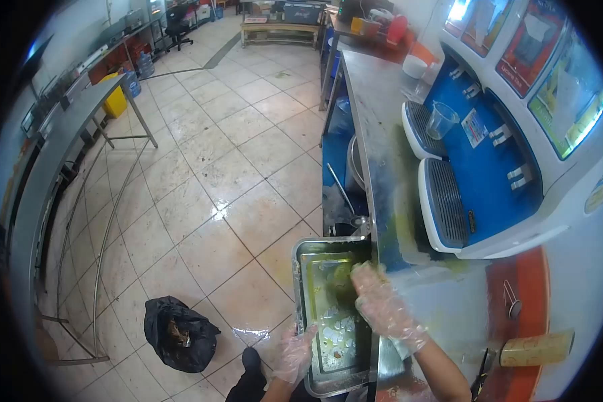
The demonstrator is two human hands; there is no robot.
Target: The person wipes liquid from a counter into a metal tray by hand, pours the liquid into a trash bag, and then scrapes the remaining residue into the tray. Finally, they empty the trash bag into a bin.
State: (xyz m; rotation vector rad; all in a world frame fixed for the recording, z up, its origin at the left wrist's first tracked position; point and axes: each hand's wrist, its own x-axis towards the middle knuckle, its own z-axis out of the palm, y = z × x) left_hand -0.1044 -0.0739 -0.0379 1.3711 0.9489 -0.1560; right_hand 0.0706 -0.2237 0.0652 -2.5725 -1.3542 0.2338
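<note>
A rectangular metal tray (299,281) with greenish liquid and wet patches inside is held at the edge of the metal counter (398,315). My left hand (293,355), in a clear plastic glove, grips the tray's left rim near the bottom. My right hand (385,305), also gloved, is over the tray's right rim and the counter edge, its fingers bent round something yellowish-green that I cannot make out. Green-yellow smears mark the counter by the drink dispenser (442,201).
A clear cup (442,120) stands on the dispenser's drip grille. An open black trash bag (181,335) sits on the tiled floor (248,221). A yellowish cylinder (537,348) lies at the right. A metal table (47,167) runs along the left.
</note>
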